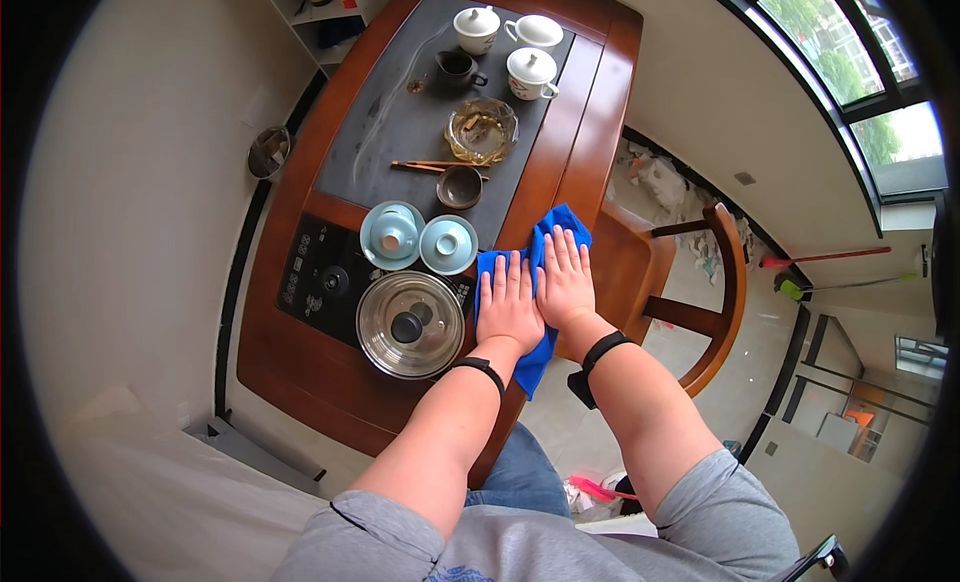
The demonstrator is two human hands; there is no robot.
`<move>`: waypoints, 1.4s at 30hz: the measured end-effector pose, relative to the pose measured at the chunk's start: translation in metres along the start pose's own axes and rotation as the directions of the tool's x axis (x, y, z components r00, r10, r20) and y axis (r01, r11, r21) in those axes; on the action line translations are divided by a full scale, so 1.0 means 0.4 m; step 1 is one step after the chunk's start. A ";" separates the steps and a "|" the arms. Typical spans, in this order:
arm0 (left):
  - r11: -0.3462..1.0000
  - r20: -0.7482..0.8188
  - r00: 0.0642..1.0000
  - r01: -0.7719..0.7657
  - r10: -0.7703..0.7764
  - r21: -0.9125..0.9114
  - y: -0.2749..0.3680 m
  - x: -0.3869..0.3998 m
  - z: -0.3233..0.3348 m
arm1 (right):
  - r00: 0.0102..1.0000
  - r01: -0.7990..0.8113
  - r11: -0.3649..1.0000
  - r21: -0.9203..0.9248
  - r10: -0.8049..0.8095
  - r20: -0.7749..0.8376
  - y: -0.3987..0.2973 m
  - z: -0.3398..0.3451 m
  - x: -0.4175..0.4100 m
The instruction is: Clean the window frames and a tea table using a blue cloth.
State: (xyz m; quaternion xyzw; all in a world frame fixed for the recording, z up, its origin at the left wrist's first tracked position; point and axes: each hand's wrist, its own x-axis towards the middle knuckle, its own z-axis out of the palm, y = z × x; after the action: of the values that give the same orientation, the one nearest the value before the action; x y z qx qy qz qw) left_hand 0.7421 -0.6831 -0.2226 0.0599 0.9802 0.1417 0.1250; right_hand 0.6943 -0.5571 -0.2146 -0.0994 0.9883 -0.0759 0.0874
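A blue cloth [531,368] lies over the right edge of the wooden tea table [289,357], part of it hanging past the edge. My left hand [510,304] presses flat on the cloth, fingers stretched forward. Beside it, touching near the thumb, my right hand [565,278] rests flat on the cloth's far part. Neither hand grips anything. Just left of my left hand stands a pot with a glass lid and black knob [409,325]. Two pale-blue lidded bowls, a left one [390,237] and a right one [448,244], sit just beyond it.
On the slate inlay [352,147] are a dark cup [459,187], wooden tongs [431,164], a glass ashtray [481,130], a dark pitcher [456,70] and several white cups [531,73]. A black cooktop [315,274] is set at left. A wooden chair [720,312] stands close at right.
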 end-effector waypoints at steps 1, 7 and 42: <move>1.000 -0.015 1.000 -0.001 0.001 -0.015 0.001 0.001 -0.002 | 1.000 -0.015 1.000 -0.007 0.015 0.025 -0.001 -0.004 0.001; 0.998 -0.042 0.999 0.003 -0.005 -0.055 0.005 -0.013 0.001 | 0.994 -0.110 0.994 -0.006 0.110 -0.002 -0.012 0.016 -0.026; 0.957 0.157 0.950 -0.283 0.271 0.059 -0.219 -0.515 0.071 | 0.906 -0.394 0.906 0.157 0.412 -0.100 -0.356 0.198 -0.545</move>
State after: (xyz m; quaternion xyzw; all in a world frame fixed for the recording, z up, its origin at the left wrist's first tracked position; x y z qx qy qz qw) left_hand 0.9404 -0.7906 -0.2278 0.2121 0.9550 0.1133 0.1735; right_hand 0.9458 -0.6599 -0.2335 0.1184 0.9837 -0.1282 0.0427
